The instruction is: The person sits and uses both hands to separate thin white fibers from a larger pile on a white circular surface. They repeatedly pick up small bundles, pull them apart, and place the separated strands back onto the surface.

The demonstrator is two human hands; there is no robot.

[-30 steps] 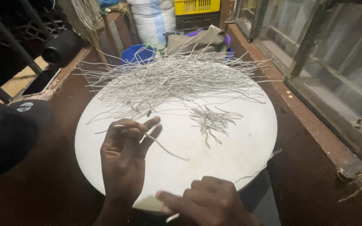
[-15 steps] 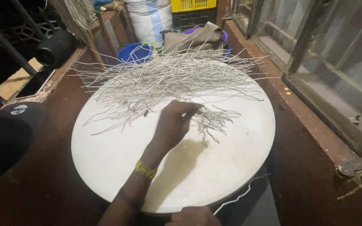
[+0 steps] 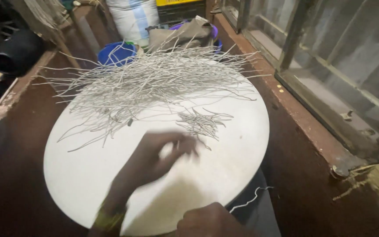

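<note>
- Round white board (image 3: pixel 88 175): we took this as our landmark; it filled the middle of the view over a dark brown floor.
- Large heap of pale thin strands (image 3: pixel 154 81): it lay across the far half of the board, with ends poking past the rim.
- Small bundle of strands (image 3: pixel 202 123): it lay on the board, nearer its centre-right, apart from the large heap.
- Left hand (image 3: pixel 156 158): blurred, it hovered above the board's centre, its fingers loosely curled and just beside the small bundle; we could not tell whether it gripped a strand. A yellow band (image 3: pixel 106 217) sat on its wrist.
- Right hand (image 3: pixel 209 219): we saw it at the board's near edge, only partly in frame; how far it was open we could not tell.
- Single strand (image 3: pixel 248 202): it hung past the near-right rim.
- Blue basin (image 3: pixel 115 52): it stood beyond the board's far rim.
</note>
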